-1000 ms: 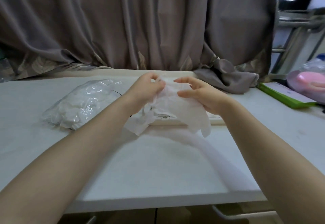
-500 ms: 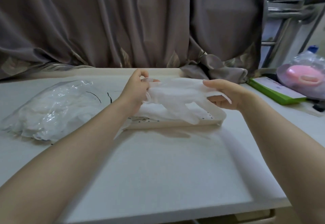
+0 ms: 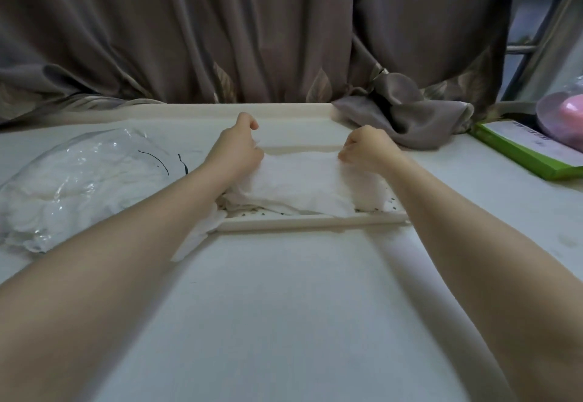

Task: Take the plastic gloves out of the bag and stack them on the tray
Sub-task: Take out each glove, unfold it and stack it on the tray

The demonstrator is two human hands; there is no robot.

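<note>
A translucent white plastic glove [image 3: 299,177] lies spread flat over the white tray [image 3: 315,222] in the middle of the table, on top of other gloves. My left hand [image 3: 236,149] pinches its left end with curled fingers. My right hand [image 3: 367,148] pinches its right end the same way. Part of a lower glove [image 3: 198,234] hangs over the tray's front left corner onto the table. The clear plastic bag [image 3: 72,181], still stuffed with white gloves, lies to the left of the tray.
A grey-brown curtain [image 3: 252,32] hangs behind the table, with a bunched fold [image 3: 407,121] lying on the table right of the tray. A green box [image 3: 530,152] and a bagged pink item [image 3: 568,118] sit at the far right.
Both hands have carried the glove from above the tray down onto the stack, stretched flat between them. The camera has shifted, so the bag sits further left.
</note>
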